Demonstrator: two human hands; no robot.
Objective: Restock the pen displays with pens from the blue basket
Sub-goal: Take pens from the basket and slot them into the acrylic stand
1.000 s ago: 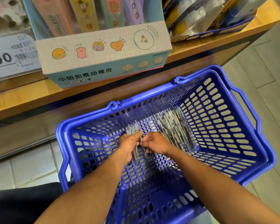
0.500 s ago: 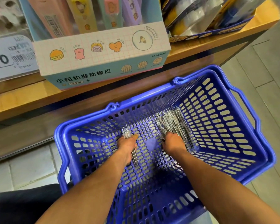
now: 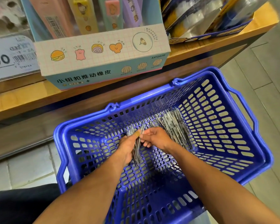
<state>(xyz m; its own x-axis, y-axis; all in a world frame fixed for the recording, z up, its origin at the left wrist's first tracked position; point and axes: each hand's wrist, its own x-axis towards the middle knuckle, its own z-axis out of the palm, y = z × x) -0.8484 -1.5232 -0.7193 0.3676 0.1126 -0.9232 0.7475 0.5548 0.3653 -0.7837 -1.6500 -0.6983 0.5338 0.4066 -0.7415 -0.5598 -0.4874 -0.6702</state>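
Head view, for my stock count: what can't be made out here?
- Pens in the left hand: number unclear, fingers cover them.
- Loose pens in the blue basket: overlapping, too fine to count.
- Price tag: cut off by left edge.
- Right hand: fingertips hidden behind the bundle.

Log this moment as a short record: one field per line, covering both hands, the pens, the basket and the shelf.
left hand: grips a bundle of pens inside the basket
right hand: pinches one pen against that bundle
loose pens: heaped on the basket floor, right of the hands
blue basket: on the floor below the shelf
wooden shelf: holds an eraser display box
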